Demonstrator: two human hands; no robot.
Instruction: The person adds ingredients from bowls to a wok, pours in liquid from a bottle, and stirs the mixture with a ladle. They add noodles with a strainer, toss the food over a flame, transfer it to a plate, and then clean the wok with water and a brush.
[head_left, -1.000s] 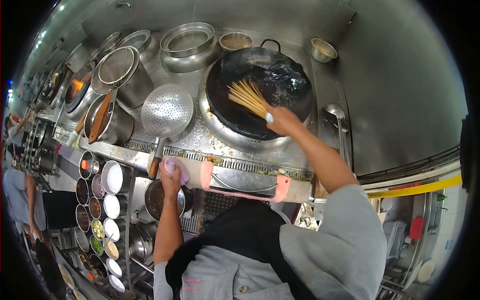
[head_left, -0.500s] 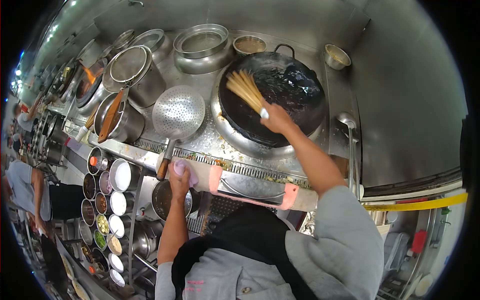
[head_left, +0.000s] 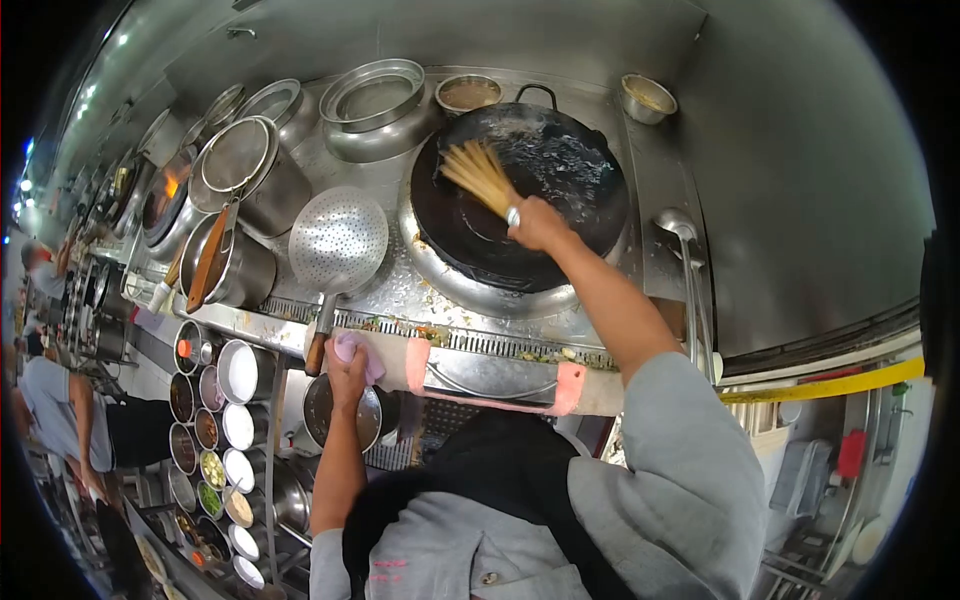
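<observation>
The right hand (head_left: 540, 225) grips a bamboo brush (head_left: 478, 175) inside the wet black wok (head_left: 520, 190), the left hand (head_left: 347, 365) presses a cloth (head_left: 358, 352) on the bench (head_left: 480, 345) edge, and hot water could splash out if the brush swings hard.

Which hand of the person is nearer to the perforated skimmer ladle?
Left. The left hand, gripping a pink cloth, is right beside the handle end of the skimmer ladle. The right hand holds the bamboo brush over the wok, farther away.

i see a glossy, wet black metal wok (head_left: 540, 180), a pale bamboo brush (head_left: 478, 175) of matt splints, a perforated shiny steel skimmer (head_left: 338, 240) with wooden handle, and a soft pinkish cloth (head_left: 362, 352).
</observation>
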